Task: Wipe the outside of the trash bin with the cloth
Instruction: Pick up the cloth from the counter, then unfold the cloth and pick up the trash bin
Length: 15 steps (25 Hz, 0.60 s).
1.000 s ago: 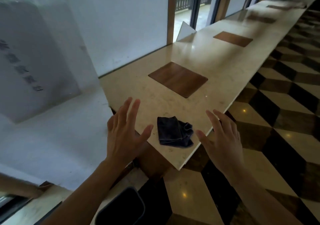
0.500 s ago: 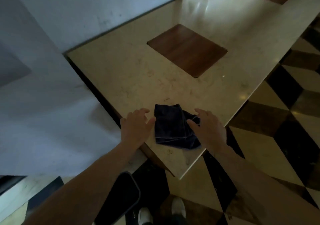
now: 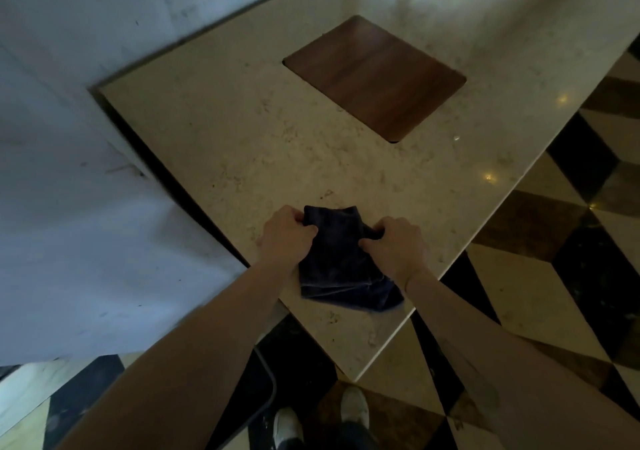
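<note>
Both hands are closed tight on the dark cloth [image 3: 341, 262], the left hand [image 3: 285, 235] pinching its far left corner and the right hand [image 3: 394, 242] pinching its far right corner. The cloth lies on the stone counter [image 3: 263, 145], near the counter's front corner. Below that corner, beside the white shoes [image 3: 353, 406], a dark bin [image 3: 256, 390] peeks out under the left arm.
</note>
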Motion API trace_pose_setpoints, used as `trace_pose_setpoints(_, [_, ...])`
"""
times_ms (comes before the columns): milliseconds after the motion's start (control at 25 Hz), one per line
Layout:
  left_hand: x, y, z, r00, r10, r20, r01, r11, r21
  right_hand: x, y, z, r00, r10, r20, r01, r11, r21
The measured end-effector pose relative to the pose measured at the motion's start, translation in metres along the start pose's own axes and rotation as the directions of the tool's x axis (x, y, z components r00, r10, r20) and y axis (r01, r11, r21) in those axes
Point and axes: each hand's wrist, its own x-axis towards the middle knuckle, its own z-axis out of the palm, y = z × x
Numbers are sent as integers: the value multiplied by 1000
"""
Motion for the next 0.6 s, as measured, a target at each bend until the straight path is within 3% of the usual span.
trace_pose_setpoints(240, [-27,6,-24,988,149,32,-136,957,-256,-33,-8,-10,992,102,-68,-72,931,358])
trace_pose_setpoints(480, [-85,12,-87,928,372,-34,-358,860,-363,-106,-38,-53,964,59,-258,68,888,456])
trace_pose_setpoints(600, [-112,17,-123,886,455,-85,-447,793,-414,-146,-61,-77,924,-16,-381,176,905,388])
